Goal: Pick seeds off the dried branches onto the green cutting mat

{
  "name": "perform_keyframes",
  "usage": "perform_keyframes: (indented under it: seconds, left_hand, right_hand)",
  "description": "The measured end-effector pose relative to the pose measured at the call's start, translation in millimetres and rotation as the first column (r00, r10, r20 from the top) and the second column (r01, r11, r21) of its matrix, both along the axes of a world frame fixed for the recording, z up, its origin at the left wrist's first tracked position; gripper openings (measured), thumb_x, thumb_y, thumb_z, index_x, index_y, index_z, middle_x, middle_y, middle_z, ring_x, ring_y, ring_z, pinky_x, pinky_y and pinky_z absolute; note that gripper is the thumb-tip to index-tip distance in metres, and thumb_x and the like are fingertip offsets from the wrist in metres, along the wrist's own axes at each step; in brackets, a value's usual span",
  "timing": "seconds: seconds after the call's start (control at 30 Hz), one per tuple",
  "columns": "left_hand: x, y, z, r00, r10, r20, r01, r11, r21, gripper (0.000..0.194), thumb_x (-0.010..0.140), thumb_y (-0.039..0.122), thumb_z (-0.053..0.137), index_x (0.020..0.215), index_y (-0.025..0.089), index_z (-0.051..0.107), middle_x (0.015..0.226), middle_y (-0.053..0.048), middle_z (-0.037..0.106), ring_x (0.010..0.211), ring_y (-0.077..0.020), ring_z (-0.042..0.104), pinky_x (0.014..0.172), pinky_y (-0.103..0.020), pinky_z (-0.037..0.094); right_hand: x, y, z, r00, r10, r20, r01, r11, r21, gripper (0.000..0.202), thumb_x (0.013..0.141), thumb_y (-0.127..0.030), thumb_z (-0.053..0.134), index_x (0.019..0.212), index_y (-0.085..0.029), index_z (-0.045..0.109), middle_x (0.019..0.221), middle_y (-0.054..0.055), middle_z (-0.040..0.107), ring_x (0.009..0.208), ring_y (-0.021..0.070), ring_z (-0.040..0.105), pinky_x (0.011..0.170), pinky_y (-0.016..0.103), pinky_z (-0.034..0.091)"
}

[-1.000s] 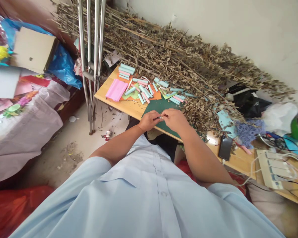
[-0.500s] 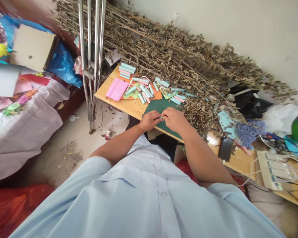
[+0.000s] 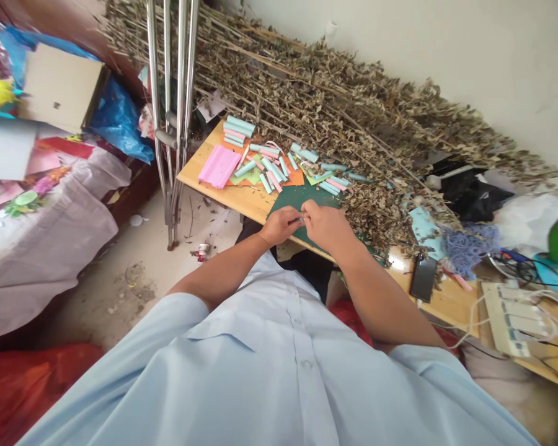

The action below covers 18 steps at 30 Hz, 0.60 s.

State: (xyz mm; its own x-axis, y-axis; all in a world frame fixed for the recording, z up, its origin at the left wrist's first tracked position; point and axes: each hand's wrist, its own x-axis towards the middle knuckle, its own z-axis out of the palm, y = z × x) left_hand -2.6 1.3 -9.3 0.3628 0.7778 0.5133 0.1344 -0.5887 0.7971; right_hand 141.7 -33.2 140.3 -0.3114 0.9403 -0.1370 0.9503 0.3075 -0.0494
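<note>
Fingertips pinched together, my left hand (image 3: 281,225) and my right hand (image 3: 324,224) meet over the near edge of a dark green mat (image 3: 302,197). Between them is something small and pale, mostly hidden by the fingers, whose kind I cannot make out. Beyond the hands lie several rolled paper tubes (image 3: 272,168) in light blue and pink, some on orange and green sheets. A stack of pink paper (image 3: 219,166) rests at the left end of the wooden table (image 3: 199,160).
Dried leafy stalks (image 3: 307,87) cover the table's back along the wall. Metal crutches (image 3: 167,136) stand at its left end. To the right are a phone (image 3: 423,277), blue-purple yarn (image 3: 469,248), a power strip (image 3: 506,319) and cables. A cloth-covered surface (image 3: 56,248) stands at far left.
My right hand has shifted very slightly and its fingers have turned a little at the pinch. My left hand stays in place. The things on the table have not moved.
</note>
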Motion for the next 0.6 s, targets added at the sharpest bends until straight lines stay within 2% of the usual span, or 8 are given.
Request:
perform_keyframes:
  seconds: [0.27, 0.43, 0.53, 0.6]
  left_hand:
    - [-1.1, 1.3, -2.7, 0.999, -0.026, -0.035, 0.026, 1.0, -0.016, 0.017, 0.095, 0.025, 0.059, 0.093, 0.016, 0.073, 0.085, -0.005, 0.065, 0.084, -0.0152, 0.062, 0.079, -0.027, 0.051]
    - [0.3, 0.8, -1.2, 1.0, -0.004, 0.007, 0.004, 1.0, -0.001, 0.021, 0.096, 0.033, 0.063, 0.099, 0.016, 0.074, 0.093, -0.008, 0.069, 0.089, -0.0167, 0.065, 0.082, -0.029, 0.053]
    - [0.2, -0.6, 2.6, 1.0, 0.001, 0.009, -0.001, 1.0, -0.016, 0.026, 0.094, 0.04, 0.067, 0.102, 0.017, 0.075, 0.096, -0.01, 0.071, 0.09, -0.0179, 0.067, 0.083, -0.031, 0.054]
    - [-0.2, -1.2, 4.7, 1.0, -0.006, -0.002, 0.006, 1.0, -0.026, 0.028, 0.095, 0.042, 0.066, 0.103, 0.017, 0.075, 0.095, -0.01, 0.071, 0.089, -0.018, 0.067, 0.083, -0.031, 0.054]
  right_hand:
    - [-13.9, -4.9, -4.1, 0.997, 0.052, 0.05, -0.054, 0.998, 0.04, 0.021, 0.091, -0.01, 0.045, 0.107, -0.015, 0.057, 0.094, 0.015, 0.071, 0.092, 0.0291, 0.063, 0.07, 0.034, 0.034]
    - [1.6, -0.3, -10.1, 0.99, 0.032, -0.14, -0.018, 0.995, 0.101, 0.026, 0.092, -0.013, 0.046, 0.115, -0.017, 0.057, 0.095, 0.012, 0.072, 0.089, 0.0279, 0.065, 0.072, 0.033, 0.039]
    - [15.3, -0.9, -15.4, 0.953, 0.002, -0.302, 0.043, 0.989, 0.142, 0.028, 0.093, -0.016, 0.047, 0.119, -0.018, 0.056, 0.099, 0.01, 0.073, 0.091, 0.0258, 0.067, 0.078, 0.033, 0.044]
    - [20.8, -4.1, -20.4, 0.935, 0.023, -0.354, 0.031, 0.989, 0.146, 0.026, 0.094, -0.017, 0.048, 0.118, -0.019, 0.057, 0.099, 0.009, 0.073, 0.093, 0.0248, 0.067, 0.08, 0.032, 0.045]
